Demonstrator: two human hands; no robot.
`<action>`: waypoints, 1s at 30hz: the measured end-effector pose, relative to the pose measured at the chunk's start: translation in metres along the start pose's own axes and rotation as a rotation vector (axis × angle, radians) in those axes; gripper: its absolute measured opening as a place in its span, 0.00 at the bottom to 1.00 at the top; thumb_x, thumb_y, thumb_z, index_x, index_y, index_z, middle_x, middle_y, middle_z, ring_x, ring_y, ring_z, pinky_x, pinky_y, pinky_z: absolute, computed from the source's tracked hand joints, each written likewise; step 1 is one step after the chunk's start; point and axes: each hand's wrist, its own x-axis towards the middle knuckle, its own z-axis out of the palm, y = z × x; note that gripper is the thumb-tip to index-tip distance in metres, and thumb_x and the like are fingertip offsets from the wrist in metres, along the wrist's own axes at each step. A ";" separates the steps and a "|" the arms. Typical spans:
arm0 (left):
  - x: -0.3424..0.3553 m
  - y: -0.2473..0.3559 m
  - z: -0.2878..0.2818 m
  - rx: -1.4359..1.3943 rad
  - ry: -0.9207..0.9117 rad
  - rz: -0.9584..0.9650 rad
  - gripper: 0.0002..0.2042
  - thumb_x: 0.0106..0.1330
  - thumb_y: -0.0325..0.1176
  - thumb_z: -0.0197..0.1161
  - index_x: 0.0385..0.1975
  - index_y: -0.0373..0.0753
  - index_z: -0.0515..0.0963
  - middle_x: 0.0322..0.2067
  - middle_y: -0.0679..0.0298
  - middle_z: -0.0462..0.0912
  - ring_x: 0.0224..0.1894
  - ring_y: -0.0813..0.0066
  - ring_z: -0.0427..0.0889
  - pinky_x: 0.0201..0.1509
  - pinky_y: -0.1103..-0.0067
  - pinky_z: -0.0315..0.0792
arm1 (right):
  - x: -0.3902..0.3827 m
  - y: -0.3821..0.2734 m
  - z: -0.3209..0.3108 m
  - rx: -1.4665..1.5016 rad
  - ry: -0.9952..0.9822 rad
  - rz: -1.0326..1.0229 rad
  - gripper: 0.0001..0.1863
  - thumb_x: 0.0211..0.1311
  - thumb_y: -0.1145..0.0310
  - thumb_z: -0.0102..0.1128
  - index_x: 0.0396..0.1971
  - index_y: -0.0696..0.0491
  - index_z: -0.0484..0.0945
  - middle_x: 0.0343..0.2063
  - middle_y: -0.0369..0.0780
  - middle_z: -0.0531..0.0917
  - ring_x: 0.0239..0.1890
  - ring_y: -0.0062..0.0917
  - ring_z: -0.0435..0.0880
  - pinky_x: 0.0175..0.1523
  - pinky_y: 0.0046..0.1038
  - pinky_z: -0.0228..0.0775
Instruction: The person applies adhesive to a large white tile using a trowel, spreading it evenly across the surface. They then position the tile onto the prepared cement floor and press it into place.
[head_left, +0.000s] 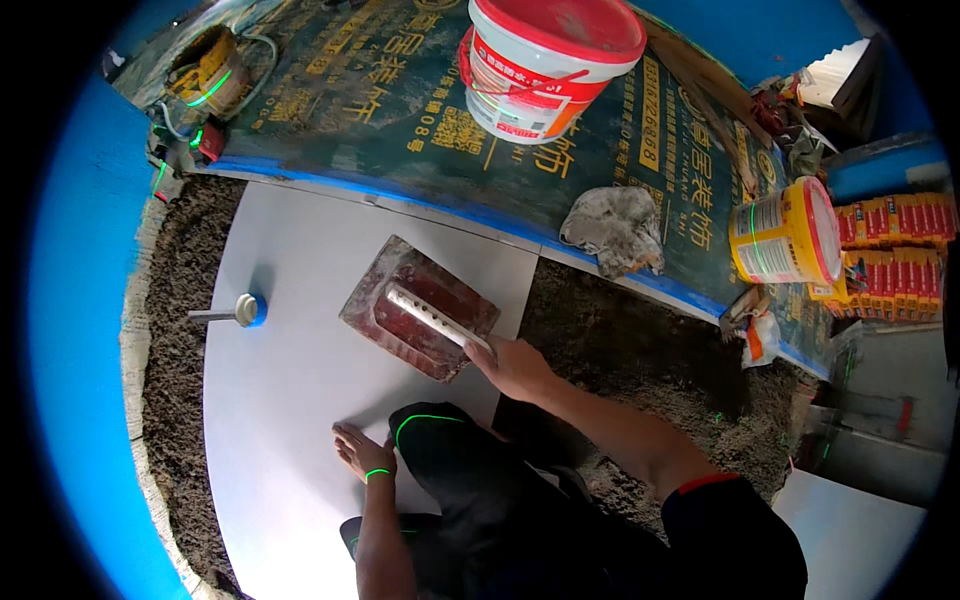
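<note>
My right hand grips the near end of the silver, perforated handle of a plastering trowel. Its wide rectangular plate is stained reddish brown and lies over a large pale floor tile; I cannot tell whether it touches the tile. My left hand rests on the same tile beside my knee, fingers extended, holding nothing. Toward the tile's left side lies a small round blue-and-white piece with a short grey bar sticking out of it.
Rough dark mortar borders the tile. Beyond, a green printed sheet carries a red-lidded white bucket, a crumpled grey bag, a yellow bucket and a dirty yellow pail. A blue wall rises at left.
</note>
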 end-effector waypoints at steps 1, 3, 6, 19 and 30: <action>0.000 0.004 -0.001 -0.017 -0.005 -0.001 0.52 0.59 0.56 0.63 0.70 0.29 0.39 0.72 0.47 0.37 0.72 0.48 0.46 0.74 0.63 0.42 | -0.009 0.015 0.009 -0.022 0.089 -0.023 0.33 0.71 0.41 0.35 0.30 0.57 0.78 0.11 0.46 0.74 0.16 0.43 0.75 0.24 0.47 0.65; -0.002 0.011 -0.002 -0.037 -0.019 0.002 0.52 0.59 0.55 0.63 0.70 0.29 0.38 0.72 0.47 0.37 0.73 0.49 0.46 0.75 0.63 0.42 | -0.006 0.045 0.020 -0.070 0.148 0.030 0.33 0.70 0.40 0.37 0.29 0.57 0.77 0.10 0.44 0.73 0.16 0.44 0.74 0.26 0.47 0.67; 0.002 0.016 -0.005 -0.046 -0.010 0.004 0.52 0.58 0.55 0.64 0.70 0.29 0.38 0.72 0.47 0.37 0.73 0.49 0.45 0.75 0.64 0.42 | 0.037 0.054 0.012 -0.164 -0.206 0.166 0.34 0.69 0.39 0.39 0.26 0.57 0.77 0.12 0.46 0.75 0.17 0.45 0.76 0.27 0.46 0.68; 0.016 0.005 0.000 0.009 -0.002 -0.021 0.55 0.51 0.58 0.68 0.69 0.30 0.44 0.72 0.47 0.41 0.72 0.51 0.49 0.74 0.66 0.46 | 0.056 0.041 0.030 -0.239 -0.090 0.171 0.34 0.69 0.42 0.40 0.23 0.60 0.77 0.19 0.52 0.78 0.22 0.49 0.78 0.28 0.47 0.70; 0.047 0.009 -0.024 -0.115 0.007 -0.033 0.62 0.45 0.61 0.71 0.68 0.25 0.40 0.71 0.42 0.39 0.73 0.50 0.45 0.75 0.65 0.43 | 0.091 -0.132 0.018 -0.002 -0.166 -0.109 0.37 0.68 0.37 0.34 0.36 0.59 0.77 0.23 0.55 0.81 0.33 0.53 0.81 0.39 0.47 0.74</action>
